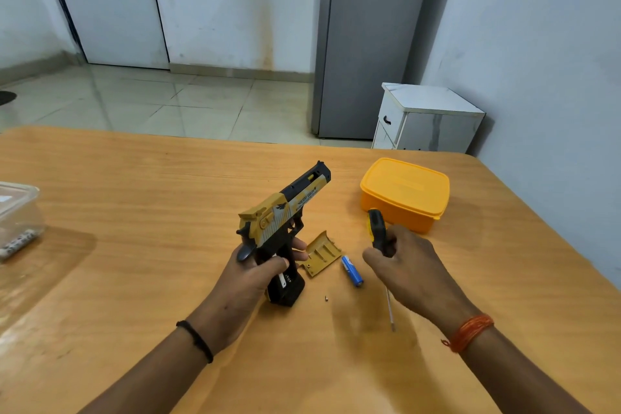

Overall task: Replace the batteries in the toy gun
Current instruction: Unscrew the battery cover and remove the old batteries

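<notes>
A: Where is the yellow-and-black plastic toy pistol [280, 228] sitting right now?

B: The left hand [250, 274] is wrapping its fingers round the grip and holding it upright over the wooden table [134, 212], muzzle pointing up and away to the right. The grip's side is lying open, with a white-labelled cell showing inside it.

A: And the right hand [408, 274]?

B: It is gripping a black-and-yellow-handled screwdriver [379, 233], handle rising above the fist, thin shaft running down toward the person. So that hand is busy.

A: What is the coming move depending on?

B: On the small blue cylindrical battery [353, 270]. It is lying flat on the table between the two hands, just right of the pistol's grip and just left of the right hand. Its long axis is running diagonally, far end leaning left. I judge the right hand nearer, though it would have to put the tool down first.

A: Anything beside it?

B: The tan ribbed plastic battery cover [322, 254] is lying just left of it, inside face up, and a tiny screw [326, 298] is sitting nearer the person. A lidded orange plastic box [405, 193] is standing behind.
</notes>
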